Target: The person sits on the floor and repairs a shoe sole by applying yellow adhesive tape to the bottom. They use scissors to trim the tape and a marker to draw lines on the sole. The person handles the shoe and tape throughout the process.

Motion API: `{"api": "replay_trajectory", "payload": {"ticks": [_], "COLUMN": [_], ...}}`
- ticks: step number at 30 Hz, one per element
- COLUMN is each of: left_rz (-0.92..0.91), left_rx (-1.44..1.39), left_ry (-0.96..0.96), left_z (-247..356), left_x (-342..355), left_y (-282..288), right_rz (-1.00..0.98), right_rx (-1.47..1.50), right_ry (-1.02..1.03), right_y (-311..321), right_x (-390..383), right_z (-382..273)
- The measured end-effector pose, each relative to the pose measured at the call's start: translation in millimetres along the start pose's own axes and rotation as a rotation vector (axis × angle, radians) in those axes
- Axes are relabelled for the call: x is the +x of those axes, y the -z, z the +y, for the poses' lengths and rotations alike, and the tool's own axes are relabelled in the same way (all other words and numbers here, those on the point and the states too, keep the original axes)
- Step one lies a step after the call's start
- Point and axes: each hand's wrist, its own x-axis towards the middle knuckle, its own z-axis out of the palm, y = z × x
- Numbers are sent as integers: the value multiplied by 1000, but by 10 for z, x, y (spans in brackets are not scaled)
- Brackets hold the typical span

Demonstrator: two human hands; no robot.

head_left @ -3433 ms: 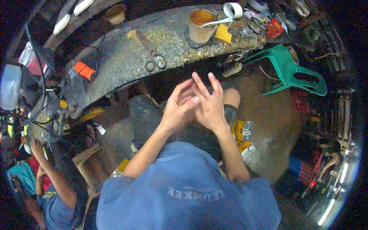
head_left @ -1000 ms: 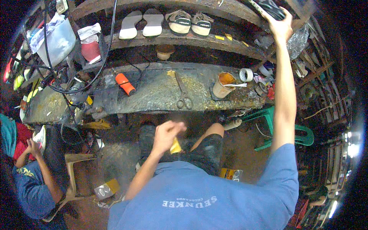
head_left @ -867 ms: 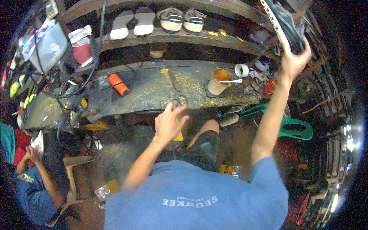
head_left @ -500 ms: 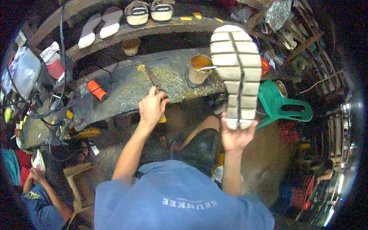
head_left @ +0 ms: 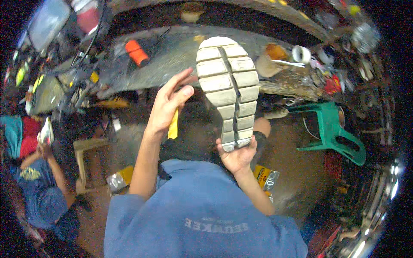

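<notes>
My right hand (head_left: pixel 239 157) grips the heel end of an off-white shoe sole (head_left: pixel 230 88), held upright with its grooved tread facing up and a dark channel down its middle. My left hand (head_left: pixel 165 105) is just left of the sole, apart from it, with thumb and forefinger spread at the top. A yellow-handled tool (head_left: pixel 173 125) sticks out below the left palm; its other end is hidden behind the blurred fingers. Beyond the sole, a tan pot (head_left: pixel 269 68) with orange-brown contents and a white stick stands on the dark workbench (head_left: pixel 172 47).
On the bench lie an orange cylinder (head_left: pixel 137 53) and a white roll (head_left: pixel 301 55). A green plastic chair (head_left: pixel 333 131) stands at right. Yellow packages (head_left: pixel 264 176) are on the floor. At lower left another person (head_left: pixel 41 185) handles a light-coloured shoe (head_left: pixel 46 131). Cables hang at upper left.
The view has shifted. My right hand has brought the sole left, nearer my left hand. My left hand has drawn back from the bench surface, and the tool's dark blade no longer shows.
</notes>
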Motion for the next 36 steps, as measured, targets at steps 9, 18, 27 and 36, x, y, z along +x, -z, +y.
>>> {"api": "replay_trajectory", "payload": {"ticks": [9, 18, 27, 36], "left_rz": [104, 41, 529, 82], "left_rx": [-284, -447, 409, -543], "left_ry": [139, 230, 144, 286], "left_z": [-204, -597, -406, -233], "left_x": [-273, -253, -212, -559], "left_y": [331, -23, 244, 334], "right_rz": [-20, 94, 290, 246], "right_rx": [-613, -1336, -1128, -1188], "right_ry": [-485, 335, 379, 394], "right_y": [304, -393, -345, -259], "right_x": [-43, 544, 716, 681], "right_z": [330, 144, 223, 289]}}
